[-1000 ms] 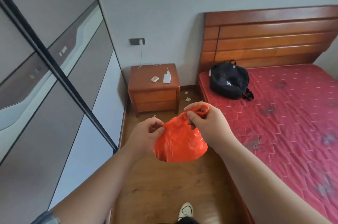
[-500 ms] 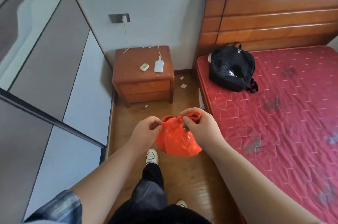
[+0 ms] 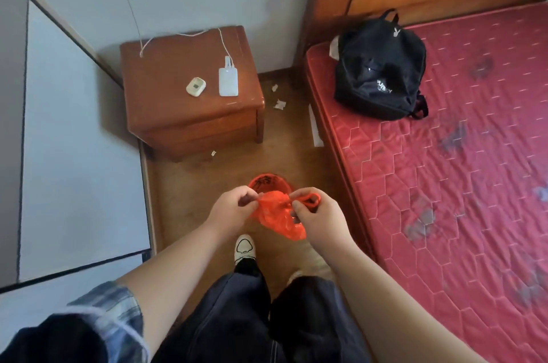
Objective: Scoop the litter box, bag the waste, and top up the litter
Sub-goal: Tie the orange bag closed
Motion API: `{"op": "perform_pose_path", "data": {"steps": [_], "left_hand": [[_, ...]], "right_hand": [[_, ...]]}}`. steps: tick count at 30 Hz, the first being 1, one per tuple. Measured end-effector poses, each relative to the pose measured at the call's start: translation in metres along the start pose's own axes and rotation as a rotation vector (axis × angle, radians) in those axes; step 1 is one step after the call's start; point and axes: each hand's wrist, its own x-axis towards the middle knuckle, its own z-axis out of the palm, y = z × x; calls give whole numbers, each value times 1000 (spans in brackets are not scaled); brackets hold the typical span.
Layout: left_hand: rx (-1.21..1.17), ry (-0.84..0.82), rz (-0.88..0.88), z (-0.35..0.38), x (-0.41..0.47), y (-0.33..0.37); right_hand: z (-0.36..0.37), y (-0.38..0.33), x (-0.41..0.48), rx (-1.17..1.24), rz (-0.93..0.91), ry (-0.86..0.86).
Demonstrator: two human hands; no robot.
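I hold a small orange plastic bag [image 3: 277, 215] in front of me, over the wooden floor. My left hand [image 3: 229, 208] pinches one of the bag's handles at its left top. My right hand [image 3: 317, 218] grips the other handle, whose orange loop [image 3: 310, 199] sticks out above my fingers. The bag hangs crumpled between both hands. Just beyond it on the floor stands a small bin lined with an orange bag [image 3: 268, 183], partly hidden by my hands. No litter box or scoop is in view.
A wooden nightstand [image 3: 189, 113] stands ahead left with a white power bank [image 3: 228, 81] and a small white case [image 3: 196, 86] on it. A bed with a red mattress [image 3: 444, 169] and a black backpack [image 3: 381, 74] fills the right. Wardrobe panels [image 3: 74, 140] line the left. Paper scraps [image 3: 279, 104] lie on the floor.
My view has tilted down and moved closer to the nightstand. Both hands kept hold of the bag's handles and lowered it; the orange-lined bin on the floor has come into view.
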Motion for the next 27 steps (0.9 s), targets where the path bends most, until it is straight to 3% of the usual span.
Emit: {"op": "perform_pose_path", "data": {"steps": [8, 17, 22, 27], "left_hand": [[14, 4, -115, 53, 147, -89], [126, -42, -192, 167, 310, -280], [341, -87, -218, 204, 352, -349], [469, -143, -311, 209, 343, -351]], "right_hand": [[58, 82, 145, -27, 124, -11], [142, 275, 330, -169, 138, -94], [174, 357, 406, -358, 127, -184], [187, 388, 427, -378, 235, -170]]}}
